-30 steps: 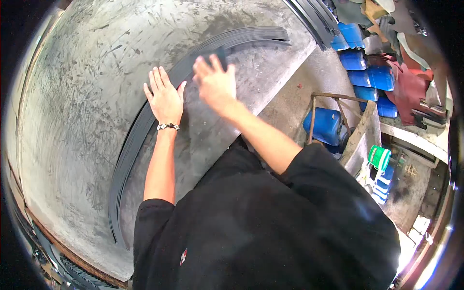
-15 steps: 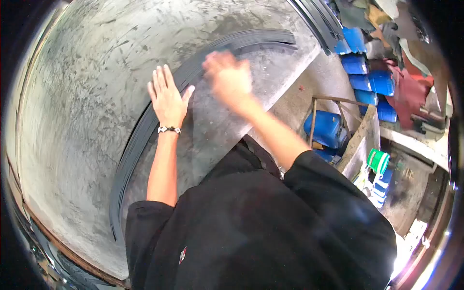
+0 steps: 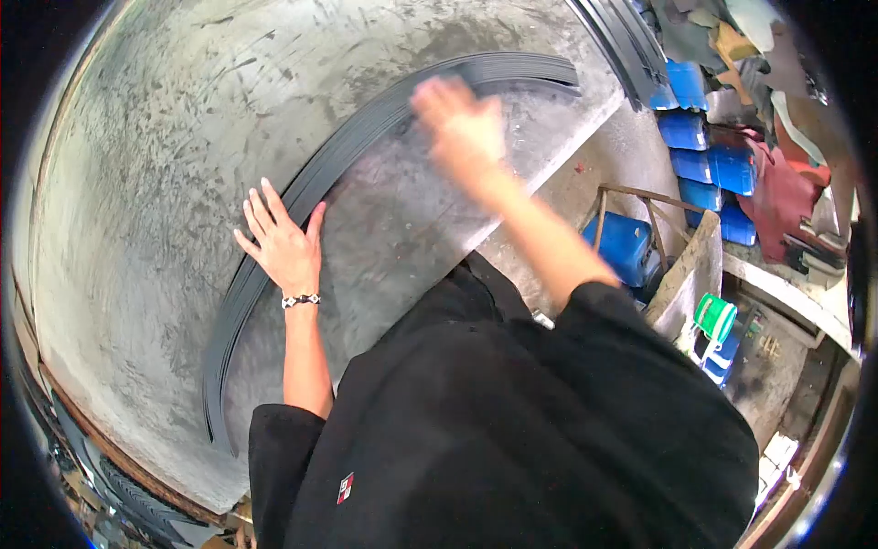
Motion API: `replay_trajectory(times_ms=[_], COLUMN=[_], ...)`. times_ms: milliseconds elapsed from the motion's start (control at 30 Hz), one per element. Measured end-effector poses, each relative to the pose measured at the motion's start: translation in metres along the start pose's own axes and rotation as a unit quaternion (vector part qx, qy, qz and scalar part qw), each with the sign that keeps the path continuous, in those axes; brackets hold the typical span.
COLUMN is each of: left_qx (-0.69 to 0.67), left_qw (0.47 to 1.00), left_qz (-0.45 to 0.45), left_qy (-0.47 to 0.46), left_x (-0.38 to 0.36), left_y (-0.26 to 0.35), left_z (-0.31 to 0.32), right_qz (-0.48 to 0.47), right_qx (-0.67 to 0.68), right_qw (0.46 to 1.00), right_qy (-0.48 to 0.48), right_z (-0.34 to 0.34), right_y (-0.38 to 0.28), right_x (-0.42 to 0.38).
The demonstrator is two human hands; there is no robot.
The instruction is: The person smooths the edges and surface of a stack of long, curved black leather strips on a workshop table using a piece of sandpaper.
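A long bundle of thin dark grey strips (image 3: 366,126) lies on the grey, smudged tabletop (image 3: 128,238), bowed into an arc in this view. Across its lower half rests my left hand (image 3: 285,254), fingers spread and palm down, with a beaded bracelet at the wrist. My right hand (image 3: 462,128) is blurred by motion at the inner edge of the bundle's upper half. Its thumb stands apart from the outstretched fingers, and nothing shows in it. At the upper right end, a few strips fan away from the others.
More dark strips (image 3: 622,46) lie beyond the table's upper right corner. Blue jerrycans (image 3: 732,169) stand on the right beside a heap of reddish and grey sheet scraps (image 3: 777,197). Lower down are a metal frame (image 3: 645,197), a blue container (image 3: 622,247) and a green bucket (image 3: 715,316).
My left hand has slid down and left along the bundle, its fingers spreading wider. My right hand has shifted slightly up and right. The whole view has moved a little.
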State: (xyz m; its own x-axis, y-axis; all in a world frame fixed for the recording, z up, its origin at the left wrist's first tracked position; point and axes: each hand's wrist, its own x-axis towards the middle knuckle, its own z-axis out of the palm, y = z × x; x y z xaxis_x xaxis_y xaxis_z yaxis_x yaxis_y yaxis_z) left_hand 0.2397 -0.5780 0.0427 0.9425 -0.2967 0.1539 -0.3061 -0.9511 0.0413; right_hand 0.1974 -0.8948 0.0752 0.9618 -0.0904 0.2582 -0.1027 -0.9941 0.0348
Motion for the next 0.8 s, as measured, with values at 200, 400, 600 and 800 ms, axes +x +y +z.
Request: replay_trajectory(times_ms=[200,400,600,800], left_qx=[-0.028,-0.159,-0.197,-0.201], left_qw=[1.000,0.986,0.945,0.919], left_qz=[0.008,-0.026,0.243,0.335], left_qy=[-0.007,-0.052,-0.091,-0.048], left_x=[0.000,0.036,0.122,0.167], left_y=[-0.007,0.031,0.236,0.414], left_z=[0.006,-0.017,-0.034,0.029], right_qz=[0.478,0.436,0.478,0.449], right_qx=[-0.174,0.058,0.307,0.424], right_qw=[0.854,0.881,0.784,0.740], right_qy=[-0.112,0.177,0.250,0.266], right_z=[-0.076,-0.055,-0.008,-0.023], right_y=[0.313,0.316,0.244,0.266], right_x=[-0.024,-0.151,-0.150,-0.089])
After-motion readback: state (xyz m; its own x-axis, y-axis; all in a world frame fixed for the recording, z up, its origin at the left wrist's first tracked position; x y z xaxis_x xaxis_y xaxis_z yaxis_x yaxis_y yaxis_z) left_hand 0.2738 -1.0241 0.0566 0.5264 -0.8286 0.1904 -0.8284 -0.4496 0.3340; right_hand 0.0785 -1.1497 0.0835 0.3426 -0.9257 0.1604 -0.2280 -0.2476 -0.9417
